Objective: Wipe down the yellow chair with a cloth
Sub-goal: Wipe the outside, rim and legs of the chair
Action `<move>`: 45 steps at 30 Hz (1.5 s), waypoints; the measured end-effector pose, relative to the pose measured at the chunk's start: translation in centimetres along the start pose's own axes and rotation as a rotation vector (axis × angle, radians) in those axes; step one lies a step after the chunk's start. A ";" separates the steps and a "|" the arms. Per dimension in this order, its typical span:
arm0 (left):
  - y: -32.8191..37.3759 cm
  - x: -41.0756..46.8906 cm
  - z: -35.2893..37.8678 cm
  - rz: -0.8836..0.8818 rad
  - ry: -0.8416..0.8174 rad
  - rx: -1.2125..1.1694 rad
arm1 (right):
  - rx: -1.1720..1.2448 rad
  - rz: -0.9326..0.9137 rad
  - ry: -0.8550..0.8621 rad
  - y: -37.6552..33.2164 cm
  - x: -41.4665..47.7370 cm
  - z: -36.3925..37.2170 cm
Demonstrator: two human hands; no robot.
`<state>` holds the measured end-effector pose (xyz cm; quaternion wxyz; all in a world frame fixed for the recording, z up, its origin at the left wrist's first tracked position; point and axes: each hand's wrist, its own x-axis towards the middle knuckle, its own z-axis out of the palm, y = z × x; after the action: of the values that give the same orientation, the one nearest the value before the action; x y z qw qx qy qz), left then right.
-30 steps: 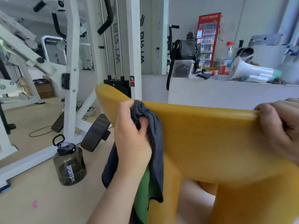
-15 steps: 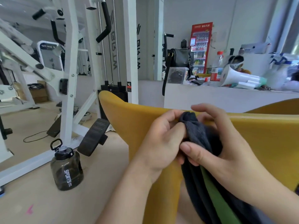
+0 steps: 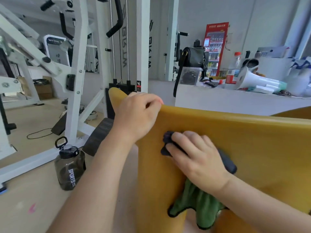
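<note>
Head view: I'm watching the back panel of the yellow moulded-plastic chair [image 3: 252, 140] being wiped, with the chair steadied at its top rim.

The left hand [image 3: 136, 115] has its fingers curled over the chair's top rim near its left corner, grasping it. Just below that rim, the right hand [image 3: 196, 155] lies nearly flat on the dark grey and green microfibre cloth [image 3: 200, 209], pressing it against the chair rather than clenching it. I can't see the thumb. The cloth's green tail hangs loose under the wrist, so I judge a fast stroke could drag it free of the palm. A hard sideways push could also skid the chair toward the smoky translucent sports bottle [image 3: 69, 167] standing on the floor to the chair's left.
</note>
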<state>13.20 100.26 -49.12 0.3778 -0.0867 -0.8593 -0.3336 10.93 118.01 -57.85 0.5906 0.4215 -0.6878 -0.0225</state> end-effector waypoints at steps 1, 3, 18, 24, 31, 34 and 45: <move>0.0 0.1 -0.2 -0.008 0.001 -0.035 | 0.008 -0.083 -0.059 -1.1 -0.5 1.3; -0.1 0.1 -0.4 0.007 0.002 -0.060 | 0.030 -0.220 -0.166 -2.2 -0.9 2.8; -1.4 0.1 -0.7 0.016 -0.052 -0.300 | 0.008 -0.298 -0.276 -4.8 1.0 5.2; -2.2 -0.1 -0.3 0.025 0.000 -0.503 | -0.173 -0.082 0.016 1.9 7.7 -2.5; -2.4 -1.1 -1.5 -0.105 0.164 -0.911 | -0.076 -0.137 -0.144 -2.4 5.0 2.2; -3.6 -2.3 -2.9 -0.281 -0.112 -1.211 | -0.015 -0.151 -0.280 -4.2 2.5 3.7; -5.0 -3.1 -2.9 -0.194 -0.598 -0.880 | 0.771 0.604 0.004 -2.2 6.3 -2.5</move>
<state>15.12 94.93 -52.44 0.0120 -0.2482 -0.7125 -0.6562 14.55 113.88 -53.28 0.3728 0.3910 -0.7364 0.4072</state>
